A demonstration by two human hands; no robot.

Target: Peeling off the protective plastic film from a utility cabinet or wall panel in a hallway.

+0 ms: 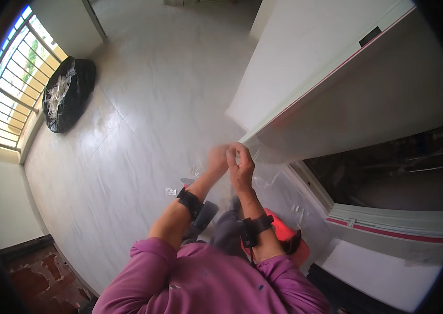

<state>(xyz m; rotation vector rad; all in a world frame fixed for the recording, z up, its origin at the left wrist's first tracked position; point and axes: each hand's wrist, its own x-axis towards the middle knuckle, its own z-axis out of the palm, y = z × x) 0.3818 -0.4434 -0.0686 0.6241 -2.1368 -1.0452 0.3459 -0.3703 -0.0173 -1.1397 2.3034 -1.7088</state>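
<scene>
My left hand (219, 156), blurred, meets my right hand (242, 163) beside the near end of a white panel edge (249, 136) that looks like a door's and has a red strip along it. The right thumb and index finger curl towards each other, their tips by the left fingers. Whether either hand holds something thin, such as film or tape, cannot be told. Dark straps with devices sit on both forearms. Below the left hand, a small grey, flat piece (187, 181) and a white printed slip (171, 192) lie on the floor.
A black plastic bag (84, 88) of crumpled, pale film stands by the railed window at left. A red object (280, 227) is beside my right forearm. Clear scraps (262, 181) and small white pieces (295, 208) lie near the frame (312, 186) at right. Broken reddish flooring (41, 278) shows lower left.
</scene>
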